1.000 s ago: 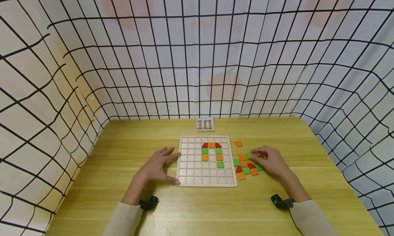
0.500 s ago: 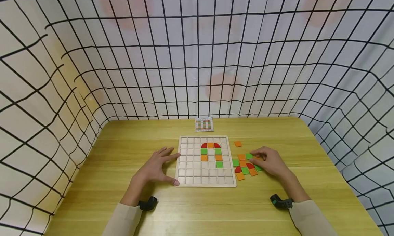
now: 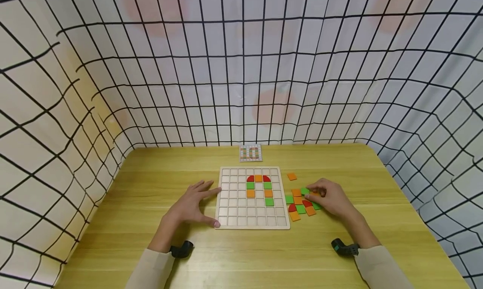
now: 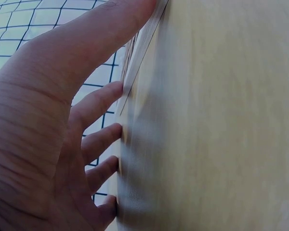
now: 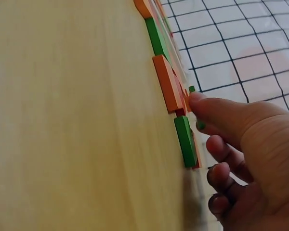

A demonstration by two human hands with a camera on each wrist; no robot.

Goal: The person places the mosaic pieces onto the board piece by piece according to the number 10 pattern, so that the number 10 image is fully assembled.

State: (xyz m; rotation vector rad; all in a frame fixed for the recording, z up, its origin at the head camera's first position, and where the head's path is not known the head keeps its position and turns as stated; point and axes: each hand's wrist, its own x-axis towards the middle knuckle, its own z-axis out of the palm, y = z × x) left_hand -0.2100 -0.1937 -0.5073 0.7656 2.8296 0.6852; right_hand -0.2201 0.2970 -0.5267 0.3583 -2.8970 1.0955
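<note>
Work judged partly complete. On the light wooden grid board (image 3: 234,218), central on the yellow wood-grain table (image 3: 241,257), 8 flat tiles are laid as an arch: at its far end 1 orange square tile (image 3: 258,178) between 2 red quarter-round tiles (image 3: 250,179); nearer, the left leg (image 3: 250,185) has 1 green and 1 orange square, the right leg (image 3: 268,193) has green, orange, green. The left leg is therefore 1 tile shorter; the board's left columns and near rows are bare. Outstanding stock is a loose tile pile (image 3: 298,200) just right of the board, orange, green and red, partly covered, so not counted; 1 separate orange tile (image 3: 292,176) lies at its far side. The small printed card (image 3: 250,153) beyond the board is too fine to check against. Hands are well apart: the left hand (image 3: 191,203), fingers spread, touches the board's left edge; the right hand (image 3: 333,197) appears to pinch a green square tile (image 3: 304,191) between thumb and forefinger at the pile.
</note>
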